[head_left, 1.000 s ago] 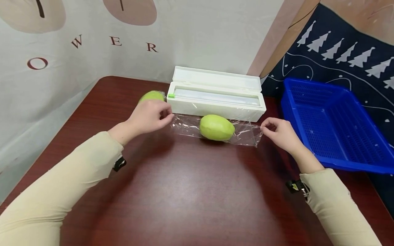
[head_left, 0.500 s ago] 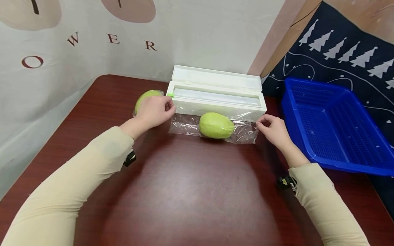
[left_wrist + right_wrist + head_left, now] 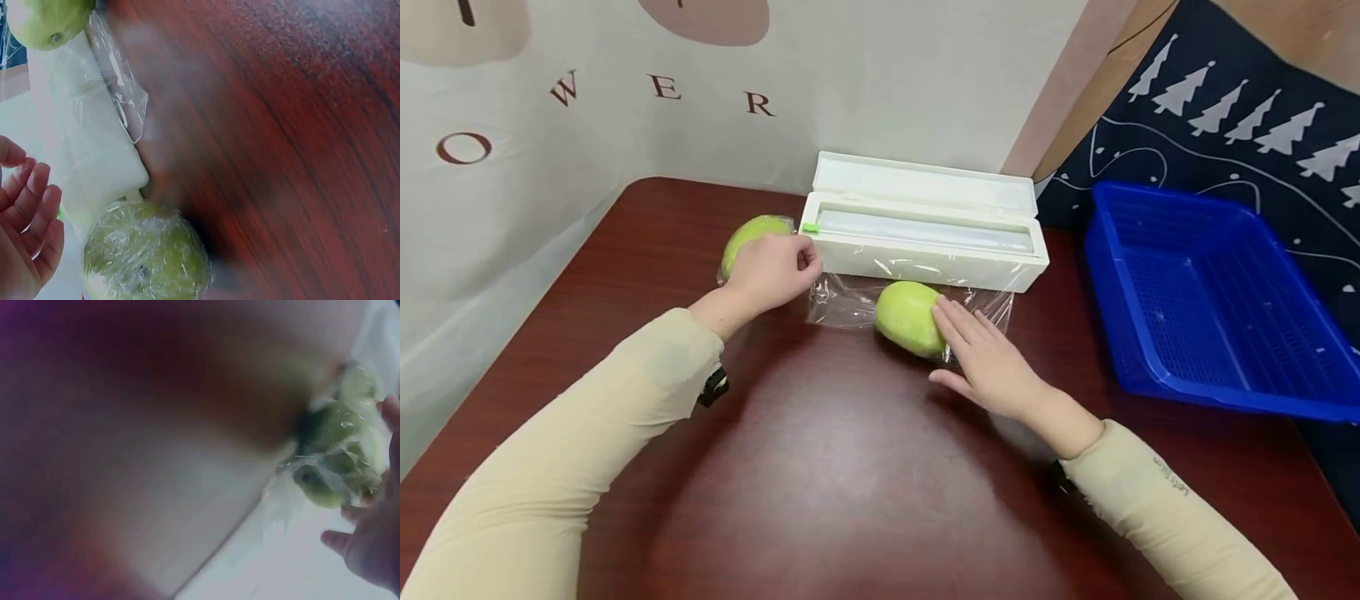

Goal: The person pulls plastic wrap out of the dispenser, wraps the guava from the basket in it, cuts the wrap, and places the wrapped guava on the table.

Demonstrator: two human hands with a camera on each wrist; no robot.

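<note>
Right hand (image 3: 988, 367) fairly straight-fingered, gripping nothing, rests against the fruit (image 3: 904, 319) mid-frame, likely steadying it on the film (image 3: 842, 307). Left hand (image 3: 771, 271) loosely curled, upper left of centre; can't tell if it's pinching film.

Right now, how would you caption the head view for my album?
A right hand touching a green fruit on film, beside an open box.

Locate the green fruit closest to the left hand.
In the head view, the film-wrapped green fruit is on the table, left of the white box, partly hidden behind the left hand; the left wrist view shows it at the bottom, beside the box.
</note>
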